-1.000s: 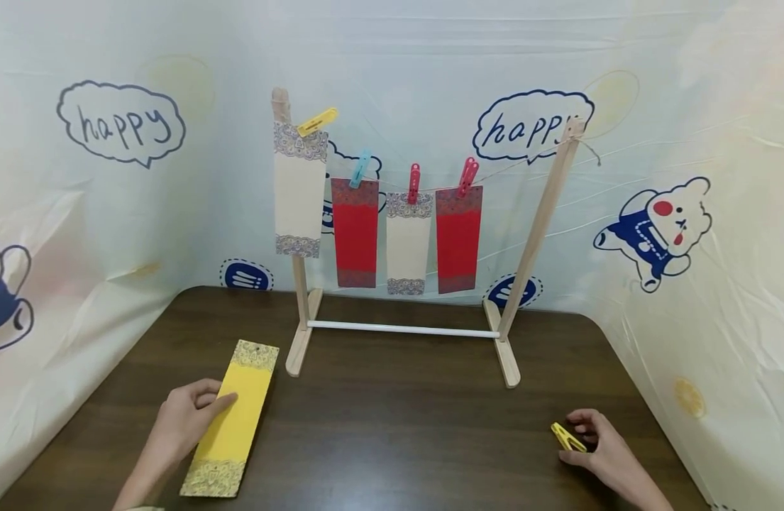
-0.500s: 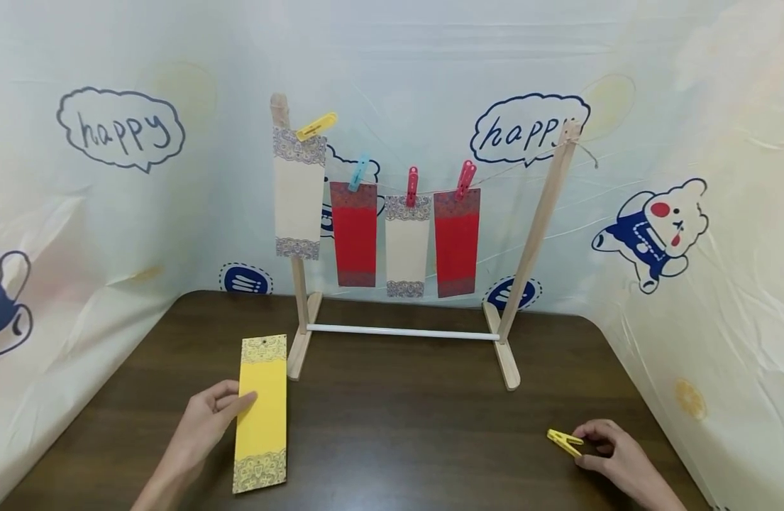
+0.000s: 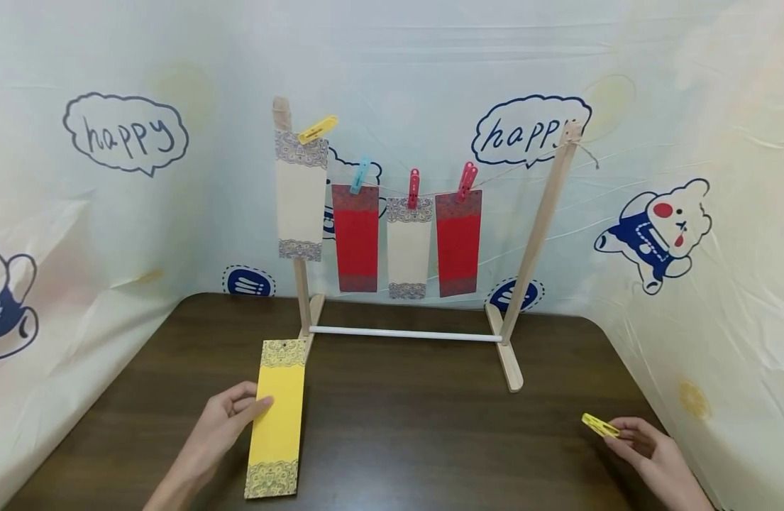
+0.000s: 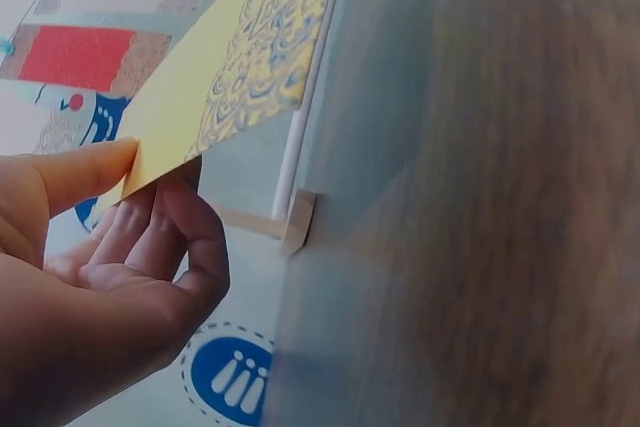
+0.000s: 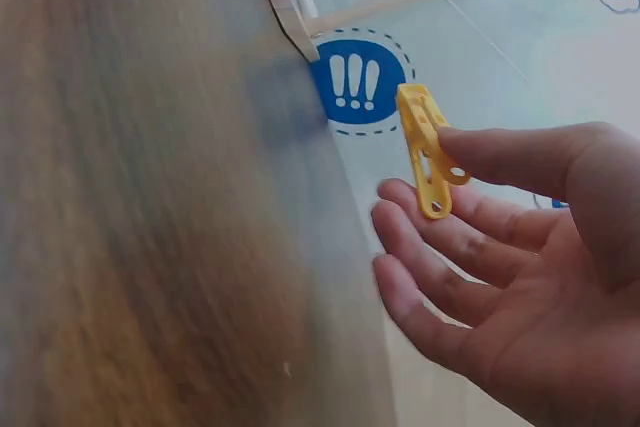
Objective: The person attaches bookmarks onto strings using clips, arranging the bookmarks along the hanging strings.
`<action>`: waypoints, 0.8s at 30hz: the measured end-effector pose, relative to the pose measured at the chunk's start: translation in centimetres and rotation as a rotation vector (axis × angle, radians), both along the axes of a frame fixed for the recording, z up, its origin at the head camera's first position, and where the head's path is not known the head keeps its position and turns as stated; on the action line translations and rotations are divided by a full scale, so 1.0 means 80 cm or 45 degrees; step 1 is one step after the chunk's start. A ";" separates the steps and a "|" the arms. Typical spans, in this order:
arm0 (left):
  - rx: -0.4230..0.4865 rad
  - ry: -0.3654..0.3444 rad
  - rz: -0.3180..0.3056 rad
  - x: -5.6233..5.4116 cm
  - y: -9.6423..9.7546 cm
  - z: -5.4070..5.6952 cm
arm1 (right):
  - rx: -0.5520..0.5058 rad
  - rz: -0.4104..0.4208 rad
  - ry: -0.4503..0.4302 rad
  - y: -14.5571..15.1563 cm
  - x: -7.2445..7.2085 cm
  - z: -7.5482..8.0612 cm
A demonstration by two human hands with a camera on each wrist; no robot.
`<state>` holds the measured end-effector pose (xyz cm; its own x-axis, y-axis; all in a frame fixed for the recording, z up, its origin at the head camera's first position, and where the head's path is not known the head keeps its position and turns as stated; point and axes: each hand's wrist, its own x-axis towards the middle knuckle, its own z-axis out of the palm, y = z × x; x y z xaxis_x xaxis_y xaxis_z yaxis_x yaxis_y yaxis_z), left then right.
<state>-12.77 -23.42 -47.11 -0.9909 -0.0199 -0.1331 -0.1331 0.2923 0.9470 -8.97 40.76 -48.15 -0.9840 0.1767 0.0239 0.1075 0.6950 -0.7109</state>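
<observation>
My left hand (image 3: 222, 422) pinches a yellow card (image 3: 279, 415) by its left edge, thumb in front and fingers behind. The card stands nearly upright, with a patterned band at each end and a small hole near its top. In the left wrist view, the thumb presses on the yellow card (image 4: 185, 87) while the fingers curl beneath. Over the table's right side, my right hand (image 3: 653, 454) holds a yellow clothespin (image 3: 599, 425). The right wrist view has this clothespin (image 5: 425, 147) between thumb and fingers, its handle ends near the fingers.
A wooden rack (image 3: 538, 234) with a string stands at the back of the brown table (image 3: 430, 426). From left to right hang a white card (image 3: 301, 202), a red card (image 3: 356, 241), a smaller white card (image 3: 409, 245) and another red card (image 3: 458, 241), each with a clothespin.
My left hand has moved right with the yellow card, which has turned from slanted to nearly upright. The right hand has shifted right with the clothespin and changed the clothespin's angle.
</observation>
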 end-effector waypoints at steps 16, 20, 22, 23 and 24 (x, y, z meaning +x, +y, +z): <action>-0.026 0.368 -0.158 0.008 0.039 0.033 | 0.066 -0.120 0.404 0.002 0.015 0.090; -0.044 0.420 -0.197 0.007 0.048 0.047 | 0.132 -0.080 0.470 -0.003 0.013 0.104; -0.036 0.435 -0.215 0.005 0.055 0.052 | 0.135 -0.075 0.497 -0.004 0.013 0.108; -0.029 0.442 -0.221 0.004 0.058 0.055 | 0.131 -0.075 0.513 -0.005 0.012 0.110; -0.022 0.451 -0.227 0.002 0.061 0.057 | 0.129 -0.082 0.520 -0.006 0.012 0.112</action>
<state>-12.60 -18.52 -42.54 -0.9634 0.1575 0.2168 0.2556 0.2976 0.9198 -7.98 40.28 -39.21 -0.8771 0.2144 0.4297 -0.1228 0.7649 -0.6323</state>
